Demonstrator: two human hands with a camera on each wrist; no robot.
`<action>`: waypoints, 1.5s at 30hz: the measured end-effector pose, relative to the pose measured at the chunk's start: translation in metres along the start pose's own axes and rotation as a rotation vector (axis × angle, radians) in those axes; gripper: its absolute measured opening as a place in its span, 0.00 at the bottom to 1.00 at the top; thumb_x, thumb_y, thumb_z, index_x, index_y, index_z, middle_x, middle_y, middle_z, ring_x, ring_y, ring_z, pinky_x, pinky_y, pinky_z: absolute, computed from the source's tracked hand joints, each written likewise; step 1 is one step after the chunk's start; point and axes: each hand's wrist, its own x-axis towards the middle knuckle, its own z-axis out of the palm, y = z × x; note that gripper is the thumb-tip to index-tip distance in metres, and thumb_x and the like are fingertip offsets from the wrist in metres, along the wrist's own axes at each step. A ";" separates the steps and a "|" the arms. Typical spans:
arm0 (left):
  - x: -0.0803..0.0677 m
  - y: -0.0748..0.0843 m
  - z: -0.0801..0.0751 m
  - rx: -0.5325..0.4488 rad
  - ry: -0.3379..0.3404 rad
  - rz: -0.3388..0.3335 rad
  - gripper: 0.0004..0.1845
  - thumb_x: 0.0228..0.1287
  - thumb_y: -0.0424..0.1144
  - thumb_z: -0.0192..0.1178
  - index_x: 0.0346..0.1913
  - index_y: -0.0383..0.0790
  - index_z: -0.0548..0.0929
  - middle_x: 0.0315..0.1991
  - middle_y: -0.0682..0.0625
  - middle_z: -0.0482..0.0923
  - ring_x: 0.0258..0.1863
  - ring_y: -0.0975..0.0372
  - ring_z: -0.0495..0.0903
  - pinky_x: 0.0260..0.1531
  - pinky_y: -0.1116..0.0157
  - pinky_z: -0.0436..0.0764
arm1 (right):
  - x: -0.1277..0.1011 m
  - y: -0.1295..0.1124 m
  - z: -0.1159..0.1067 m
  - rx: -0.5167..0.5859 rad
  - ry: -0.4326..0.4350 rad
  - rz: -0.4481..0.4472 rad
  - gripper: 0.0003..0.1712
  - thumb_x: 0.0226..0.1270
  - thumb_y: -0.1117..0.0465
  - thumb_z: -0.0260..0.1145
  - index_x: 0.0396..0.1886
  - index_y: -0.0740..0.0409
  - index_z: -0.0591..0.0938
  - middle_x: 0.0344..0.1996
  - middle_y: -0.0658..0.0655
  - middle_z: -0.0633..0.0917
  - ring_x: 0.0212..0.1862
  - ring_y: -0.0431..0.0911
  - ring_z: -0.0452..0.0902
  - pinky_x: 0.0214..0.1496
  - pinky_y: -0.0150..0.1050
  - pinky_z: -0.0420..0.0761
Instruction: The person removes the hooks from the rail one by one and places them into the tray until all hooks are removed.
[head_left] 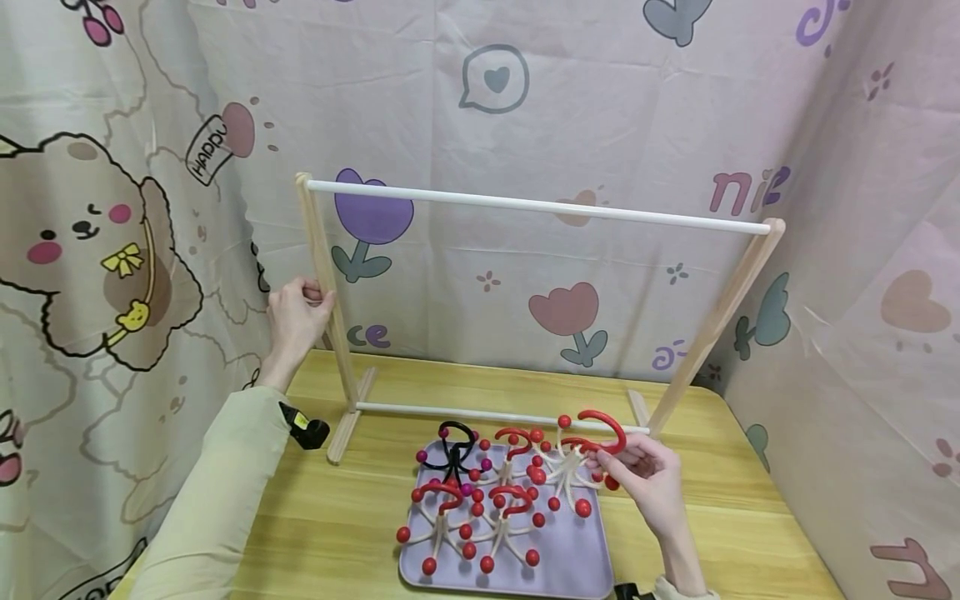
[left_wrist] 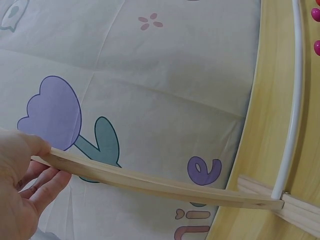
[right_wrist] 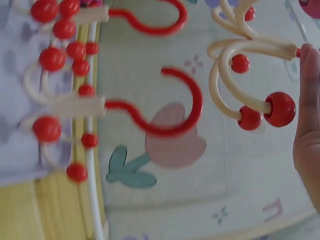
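My left hand [head_left: 296, 321] grips the left wooden post [head_left: 330, 308] of a rack partway up. In the left wrist view, thumb and fingers of the left hand [left_wrist: 20, 185] pinch that post [left_wrist: 150, 181]. My right hand [head_left: 652, 483] holds a cream multi-armed hook hanger [head_left: 568, 473] by its red hook, above the right side of a lilac tray [head_left: 570, 558]. Red balls tip its curved arms. In the right wrist view the held hanger [right_wrist: 270, 47] is raised beside the right hand [right_wrist: 310, 120]; the fingers' grip is largely cut off there.
On the tray stand a black hanger [head_left: 454, 458] with magenta balls and several red-hooked hangers [head_left: 504, 527]. Behind it, the rack has a white top rod [head_left: 525, 204] and a lower rod [head_left: 480, 414]. A patterned curtain [head_left: 487, 150] hangs behind the wooden table [head_left: 720, 500].
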 end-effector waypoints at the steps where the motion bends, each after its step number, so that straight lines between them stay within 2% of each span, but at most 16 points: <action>1: 0.000 0.000 0.000 -0.001 0.000 0.000 0.12 0.65 0.34 0.64 0.42 0.25 0.83 0.36 0.31 0.86 0.33 0.45 0.83 0.41 0.56 0.74 | -0.003 0.000 -0.004 0.007 -0.007 -0.003 0.07 0.60 0.85 0.60 0.36 0.77 0.79 0.32 0.49 0.92 0.32 0.42 0.90 0.32 0.34 0.85; 9: -0.001 0.002 0.000 -0.002 -0.009 -0.007 0.12 0.65 0.34 0.63 0.43 0.25 0.83 0.37 0.31 0.86 0.34 0.44 0.84 0.40 0.58 0.74 | -0.027 0.001 -0.023 -0.020 -0.005 0.073 0.16 0.60 0.86 0.60 0.36 0.64 0.84 0.32 0.49 0.92 0.33 0.43 0.91 0.33 0.35 0.86; 17: 0.001 0.001 0.000 0.005 -0.004 -0.006 0.13 0.66 0.35 0.63 0.43 0.25 0.83 0.37 0.31 0.86 0.33 0.44 0.84 0.39 0.59 0.74 | -0.044 0.005 -0.028 -0.027 -0.044 0.082 0.13 0.61 0.85 0.60 0.37 0.69 0.82 0.32 0.51 0.92 0.34 0.43 0.91 0.34 0.35 0.86; 23: 0.001 0.001 0.000 0.006 0.000 -0.013 0.12 0.65 0.35 0.64 0.43 0.25 0.83 0.36 0.31 0.86 0.31 0.49 0.83 0.38 0.61 0.74 | -0.053 0.011 -0.026 -0.025 -0.060 0.092 0.12 0.60 0.85 0.60 0.36 0.69 0.82 0.32 0.52 0.92 0.33 0.44 0.91 0.32 0.34 0.85; 28: 0.002 0.001 -0.001 0.004 -0.003 -0.009 0.12 0.65 0.34 0.64 0.43 0.25 0.83 0.36 0.31 0.86 0.28 0.54 0.81 0.38 0.61 0.74 | -0.058 0.017 -0.026 -0.028 -0.091 0.124 0.12 0.61 0.84 0.60 0.35 0.68 0.82 0.32 0.52 0.92 0.33 0.42 0.90 0.30 0.33 0.85; 34: 0.002 0.002 -0.001 0.010 0.001 -0.002 0.12 0.65 0.35 0.64 0.42 0.25 0.83 0.36 0.32 0.86 0.28 0.55 0.80 0.39 0.59 0.74 | -0.060 0.022 -0.028 -0.008 -0.141 0.168 0.10 0.63 0.83 0.60 0.36 0.70 0.82 0.33 0.53 0.92 0.35 0.42 0.90 0.33 0.37 0.86; 39: 0.001 0.003 -0.001 0.009 -0.005 -0.007 0.12 0.65 0.35 0.64 0.42 0.26 0.84 0.36 0.32 0.86 0.25 0.64 0.76 0.38 0.59 0.74 | -0.061 0.027 -0.032 0.051 -0.196 0.203 0.09 0.65 0.83 0.58 0.38 0.72 0.81 0.36 0.55 0.92 0.36 0.45 0.91 0.35 0.39 0.87; 45: 0.000 0.002 -0.001 0.003 -0.012 -0.014 0.12 0.66 0.35 0.64 0.42 0.26 0.84 0.37 0.31 0.86 0.25 0.72 0.71 0.39 0.60 0.75 | -0.064 0.033 -0.034 0.034 -0.208 0.270 0.06 0.66 0.80 0.60 0.38 0.72 0.82 0.36 0.56 0.92 0.36 0.46 0.91 0.36 0.45 0.87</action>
